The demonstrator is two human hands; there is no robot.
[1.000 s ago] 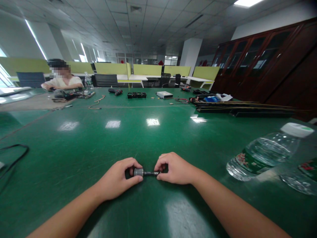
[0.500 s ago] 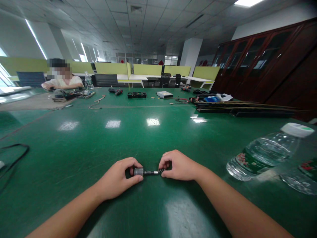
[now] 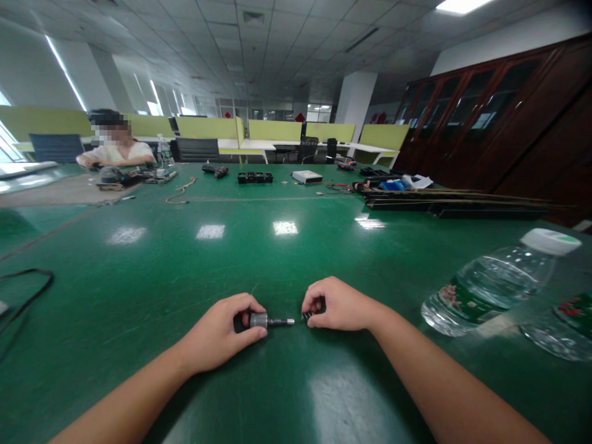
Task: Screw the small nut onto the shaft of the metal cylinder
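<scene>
Low over the green table, my left hand grips a grey metal cylinder between thumb and fingers. A thin dark shaft with a bright tip points right from the cylinder. My right hand pinches a small dark coiled piece, mostly covered by the fingers. A narrow gap separates the shaft's tip from the coiled piece.
Two water bottles, one with a white cap, are at the right. Black bars lie behind them. A black cable is at the left. A person sits across the table near a drill.
My right hand has shifted slightly right with the coiled piece, which has come apart from the shaft's tip. My left hand has stayed in place.
</scene>
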